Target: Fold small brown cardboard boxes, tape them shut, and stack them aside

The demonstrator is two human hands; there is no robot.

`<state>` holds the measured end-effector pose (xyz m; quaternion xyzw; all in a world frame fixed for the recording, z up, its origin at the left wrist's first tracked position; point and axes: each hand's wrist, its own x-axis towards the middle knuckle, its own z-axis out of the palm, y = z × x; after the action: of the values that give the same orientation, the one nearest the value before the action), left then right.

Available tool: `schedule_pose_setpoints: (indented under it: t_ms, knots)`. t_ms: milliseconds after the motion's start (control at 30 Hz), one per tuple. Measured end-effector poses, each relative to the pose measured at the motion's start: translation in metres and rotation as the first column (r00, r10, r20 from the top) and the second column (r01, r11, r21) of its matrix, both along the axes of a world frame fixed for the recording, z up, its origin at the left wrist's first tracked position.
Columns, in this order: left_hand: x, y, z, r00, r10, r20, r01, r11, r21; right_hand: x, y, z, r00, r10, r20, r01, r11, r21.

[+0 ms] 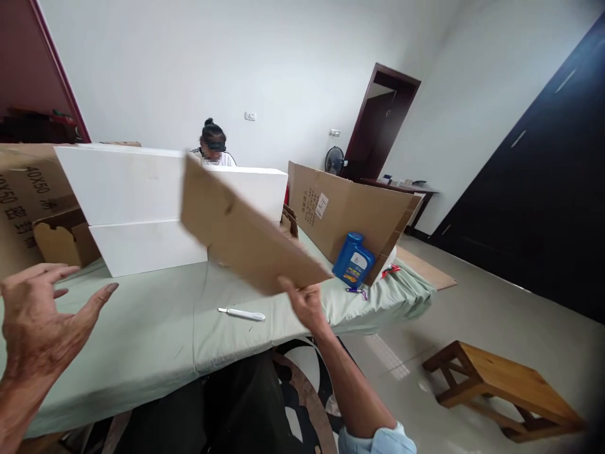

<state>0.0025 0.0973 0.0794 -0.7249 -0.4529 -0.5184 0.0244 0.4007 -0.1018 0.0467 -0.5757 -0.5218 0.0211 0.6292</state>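
A flat piece of brown cardboard point(241, 233) is held up at a tilt over the table, slightly blurred. My right hand point(307, 306) grips it at its lower right corner, thumb on the near face. My left hand point(47, 321) is raised at the far left with fingers and thumb apart, holding nothing. Between the hands, a white craft knife point(242, 314) lies on the pale green cloth point(155, 321), its tip pointing left. Behind the cardboard stand stacked white foam blocks point(127, 183), partly hidden by it.
A blue bottle point(353, 260) stands at the right before a large open cardboard box point(359, 205), with a small purple item point(357, 292) beside it. Brown boxes point(28, 202) fill the left end. Another person point(213, 142) sits beyond the blocks. A wooden stool point(505, 391) stands on the floor.
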Motion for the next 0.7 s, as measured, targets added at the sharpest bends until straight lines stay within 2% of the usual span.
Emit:
schedule_pose_setpoints:
  t_ms: [33,67,133,200,267,333,433,567,700]
  knots:
    - [0.001,0.0,-0.006,0.999,-0.007,-0.035,0.007,1.0,0.006,0.022,-0.006,0.012,0.995,-0.103,-0.006,0.103,0.994,0.047]
    - [0.0,0.0,-0.015,0.997,-0.027,-0.07,0.028,1.0,0.008,0.044,-0.011,0.023,0.967,-0.254,-0.004,0.253,0.962,0.102]
    - [-0.002,0.004,-0.039,0.989,-0.089,-0.116,0.087,0.996,-0.018,0.089,-0.016,0.043,0.857,-0.515,0.029,0.509,0.853,0.117]
    - [-0.005,0.012,-0.068,0.979,-0.152,-0.133,0.14,0.986,-0.091,0.129,-0.013,0.055,0.787,-0.613,0.065,0.611,0.79,0.054]
    - [-0.007,0.019,-0.097,0.972,-0.204,-0.12,0.18,0.967,-0.182,0.161,-0.004,0.057,0.758,-0.646,0.095,0.651,0.758,-0.042]
    - [-0.006,0.024,-0.123,0.962,-0.255,-0.094,0.22,0.933,-0.285,0.185,0.009,0.052,0.727,-0.675,0.126,0.687,0.713,-0.141]
    - [0.001,0.023,-0.151,0.945,-0.32,-0.064,0.266,0.869,-0.417,0.21,0.033,0.035,0.703,-0.689,0.173,0.707,0.652,-0.275]
    - [0.013,0.017,-0.177,0.935,-0.352,-0.048,0.279,0.811,-0.514,0.23,0.068,0.009,0.706,-0.672,0.225,0.698,0.605,-0.383]
    - [0.022,0.011,-0.2,0.939,-0.339,-0.057,0.256,0.8,-0.543,0.245,0.103,-0.009,0.716,-0.647,0.262,0.688,0.59,-0.423]
